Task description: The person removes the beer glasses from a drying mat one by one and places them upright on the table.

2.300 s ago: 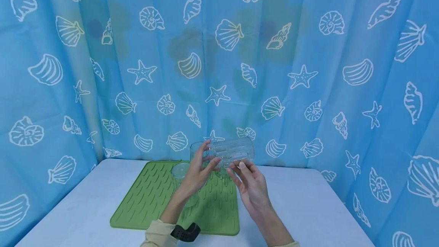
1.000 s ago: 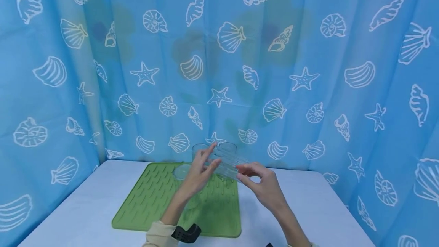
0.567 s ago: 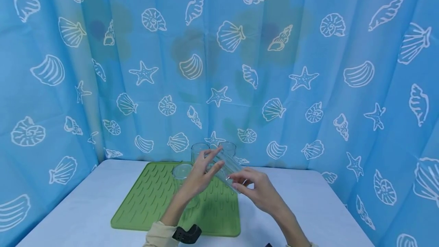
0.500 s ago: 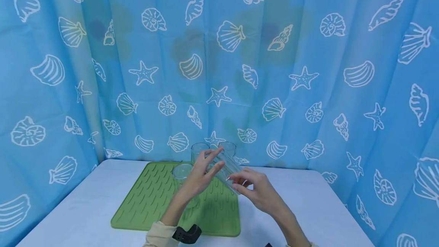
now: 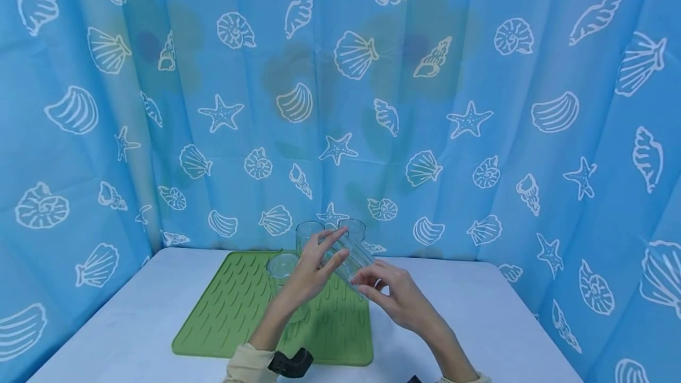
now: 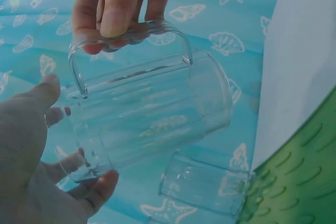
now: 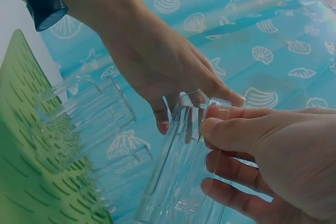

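A clear glass mug [image 5: 357, 256] is held aslant above the mat, between both hands. My left hand [image 5: 310, 268] grips one end of it; in the left wrist view the thumb and fingers spread round the thick base [image 6: 86, 169]. My right hand [image 5: 393, 291] holds the mug's handle [image 6: 126, 38], with the thumb over it and the fingers curled underneath. In the right wrist view the ribbed glass wall [image 7: 170, 177] runs down beside the right fingers. The left hand partly hides the mug in the head view.
A green drying mat [image 5: 229, 312] lies on the white table [image 5: 452, 324]. Other clear glasses stand on it: one at the front [image 5: 282, 270], one behind the left hand [image 5: 305, 232], and one at the back right [image 5: 353, 228]. A blue shell-print curtain [image 5: 340, 105] surrounds the table.
The mug has turned from nearly level to a slant, its right end now lower. My right hand has rolled over and recently shifted slightly left. The left hand stays nearly in place.
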A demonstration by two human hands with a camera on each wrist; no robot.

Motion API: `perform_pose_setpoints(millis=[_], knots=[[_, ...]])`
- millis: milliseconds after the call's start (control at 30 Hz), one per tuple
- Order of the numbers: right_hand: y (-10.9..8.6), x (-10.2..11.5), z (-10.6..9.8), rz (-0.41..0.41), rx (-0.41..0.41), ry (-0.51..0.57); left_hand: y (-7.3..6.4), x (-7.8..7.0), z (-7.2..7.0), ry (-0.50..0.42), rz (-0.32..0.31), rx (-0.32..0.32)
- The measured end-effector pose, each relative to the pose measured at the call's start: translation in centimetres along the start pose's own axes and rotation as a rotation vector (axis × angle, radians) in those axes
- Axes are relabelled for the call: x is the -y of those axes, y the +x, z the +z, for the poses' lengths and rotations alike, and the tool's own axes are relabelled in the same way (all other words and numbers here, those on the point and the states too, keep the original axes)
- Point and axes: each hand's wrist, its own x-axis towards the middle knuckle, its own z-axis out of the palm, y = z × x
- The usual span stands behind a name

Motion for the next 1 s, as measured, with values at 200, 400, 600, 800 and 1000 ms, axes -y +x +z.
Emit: perform_pose_setpoints(millis=[200, 400, 600, 800, 1000], knots=[[0.0, -0.4, 0.0, -0.003, -0.009, -0.009, 0.2, -0.3, -0.1, 0.001, -0.006, 0.008], [0.0, -0.7, -0.4, -0.004, -0.040, -0.002, 0.0, -0.4, -0.3, 0.010, -0.012, 0.021], [-0.1, -1.5, -0.1, 0.019, -0.090, 0.017, -0.4, -0.3, -0.8, 0.041, 0.016, -0.005], [-0.1, -2.4, 0.1, 0.025, -0.108, 0.010, -1.2, -0.1, -1.9, 0.067, 0.084, -0.077], [-0.3, -3.0, 0.1, 0.090, -0.139, 0.006, -2.7, 0.6, -3.4, 0.162, 0.094, -0.123]])
